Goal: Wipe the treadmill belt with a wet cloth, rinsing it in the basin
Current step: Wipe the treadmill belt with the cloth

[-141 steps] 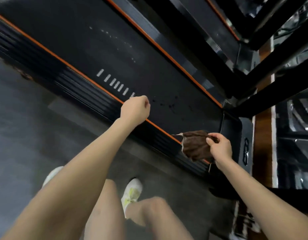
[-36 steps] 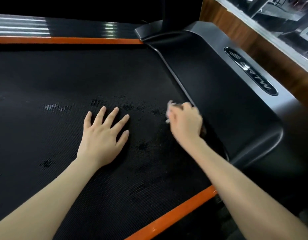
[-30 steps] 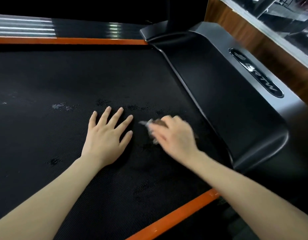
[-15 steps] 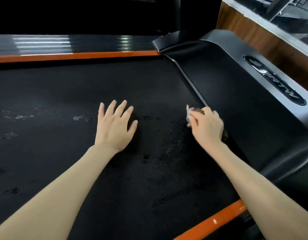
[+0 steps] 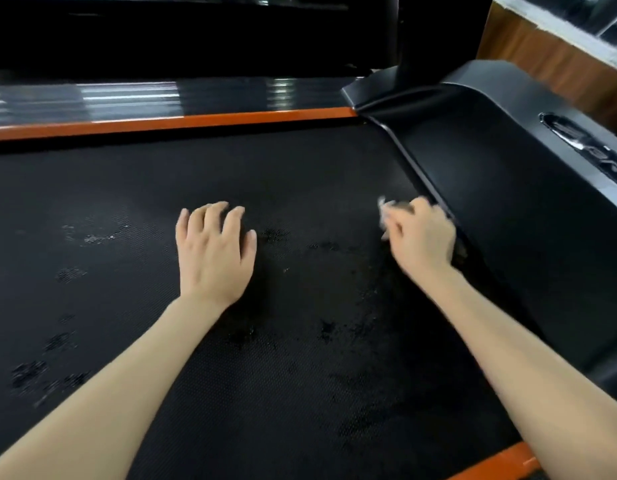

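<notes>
The black textured treadmill belt [image 5: 317, 358] fills the view, with damp patches and pale specks on it. My left hand [image 5: 215, 251] lies flat on the belt at centre left, fingers straight and close together. My right hand [image 5: 421, 237] grips the brown cloth [image 5: 386, 206] and presses it onto the belt beside the black motor cover. Most of the cloth is hidden under the hand; only a pale edge and a dark bit at the wrist side show. No basin is in view.
The black motor cover [image 5: 507, 209] rises along the belt's right edge. Orange side rails run along the far side [image 5: 168, 123] and the near right corner [image 5: 501, 462]. A black upright post [image 5: 438, 36] stands behind, wooden panelling [image 5: 556, 60] at top right.
Since half a second ago my right hand with the cloth has shifted slightly along the motor cover's edge. My left hand's fingers have drawn closer together. The view has tilted a little.
</notes>
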